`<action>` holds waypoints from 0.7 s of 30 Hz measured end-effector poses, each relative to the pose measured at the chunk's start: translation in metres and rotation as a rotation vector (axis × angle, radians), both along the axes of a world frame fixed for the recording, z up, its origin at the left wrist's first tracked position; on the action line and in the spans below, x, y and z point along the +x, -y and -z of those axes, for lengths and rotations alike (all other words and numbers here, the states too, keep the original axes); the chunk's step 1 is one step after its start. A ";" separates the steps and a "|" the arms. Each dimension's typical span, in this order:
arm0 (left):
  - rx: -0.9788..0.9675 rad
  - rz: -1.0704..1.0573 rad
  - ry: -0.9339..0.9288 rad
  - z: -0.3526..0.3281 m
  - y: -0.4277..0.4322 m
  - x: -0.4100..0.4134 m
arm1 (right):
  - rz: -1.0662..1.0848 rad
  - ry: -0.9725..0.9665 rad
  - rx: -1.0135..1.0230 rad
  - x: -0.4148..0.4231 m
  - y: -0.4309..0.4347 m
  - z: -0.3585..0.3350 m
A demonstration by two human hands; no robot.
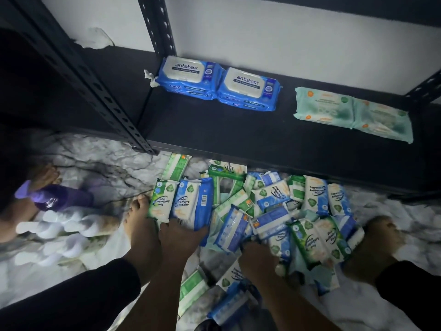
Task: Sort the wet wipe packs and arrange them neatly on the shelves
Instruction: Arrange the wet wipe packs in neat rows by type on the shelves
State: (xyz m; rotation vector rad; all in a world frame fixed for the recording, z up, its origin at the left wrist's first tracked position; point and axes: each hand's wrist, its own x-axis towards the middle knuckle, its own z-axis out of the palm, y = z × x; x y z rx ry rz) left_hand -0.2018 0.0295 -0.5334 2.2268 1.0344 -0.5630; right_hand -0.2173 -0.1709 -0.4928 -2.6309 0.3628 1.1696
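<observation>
A purple spray bottle (pixel 59 197) lies beside what look like white bottles (pixel 71 225) on marbled floor (pixel 95 163).

1. blue antabax packs (pixel 188 76): two stacks, far left on the shelf (pixel 238 130)
2. mint green packs (pixel 324 105): two, far right, side by side
3. small packs (pixel 262 211) in the near floor pile: well over a dozen, too jumbled to count properly
4. purple spray bottle (pixel 57 197): one, left
5. white bottles (pixel 71 225): several, too blurry to count
</observation>
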 end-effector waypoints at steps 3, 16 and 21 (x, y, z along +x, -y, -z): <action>-0.031 -0.006 -0.006 0.023 -0.013 -0.005 | 0.124 -0.028 -0.012 0.002 -0.006 0.007; -0.101 0.010 -0.031 0.018 -0.012 -0.004 | 0.393 0.107 -0.020 0.007 -0.020 -0.007; -0.213 -0.008 -0.062 0.000 -0.015 -0.008 | 0.396 0.221 0.123 -0.001 -0.016 -0.037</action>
